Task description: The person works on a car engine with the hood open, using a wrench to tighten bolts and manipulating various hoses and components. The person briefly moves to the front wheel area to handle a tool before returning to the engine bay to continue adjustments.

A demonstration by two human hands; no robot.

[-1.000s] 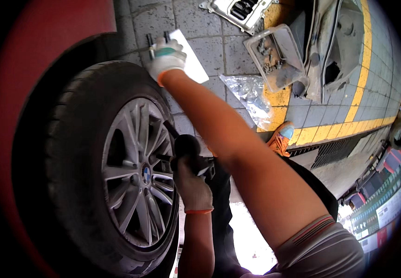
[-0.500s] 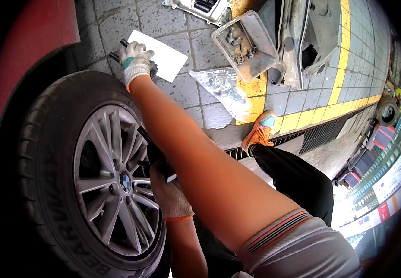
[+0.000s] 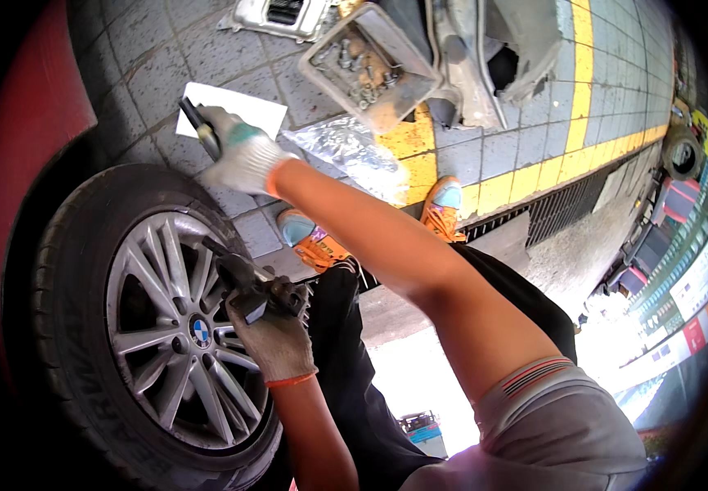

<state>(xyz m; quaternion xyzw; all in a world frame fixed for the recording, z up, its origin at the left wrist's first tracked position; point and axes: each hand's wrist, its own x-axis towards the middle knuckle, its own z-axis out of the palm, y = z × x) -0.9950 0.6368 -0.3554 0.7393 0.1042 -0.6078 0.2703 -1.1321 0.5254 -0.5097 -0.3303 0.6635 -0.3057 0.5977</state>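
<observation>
My right hand (image 3: 246, 155), in a white knit glove with a green patch, is closed around a dark cylindrical tool (image 3: 200, 129) with a pale band. It hangs over a white sheet (image 3: 262, 110) lying on the floor tiles. Close beside the wheel (image 3: 178, 327), my left hand (image 3: 276, 345), gloved too, grips a dark part (image 3: 247, 286) with a slim black end and lumpy brownish pieces. Its exact kind I cannot make out. The wheel has silver spokes and a black tyre.
A grey tray (image 3: 370, 69) of bolts stands beyond a clear plastic bag (image 3: 354, 155). Past it lie a large dark panel (image 3: 468, 57) and a metal housing (image 3: 280, 16). A red car body (image 3: 35, 90) rises at left. My orange shoes (image 3: 317, 245) stand near a floor grate (image 3: 550, 209).
My right hand has drawn back toward me, and the dark tool now points up and left. The part in my left hand has come out from behind my right forearm. The view has shifted.
</observation>
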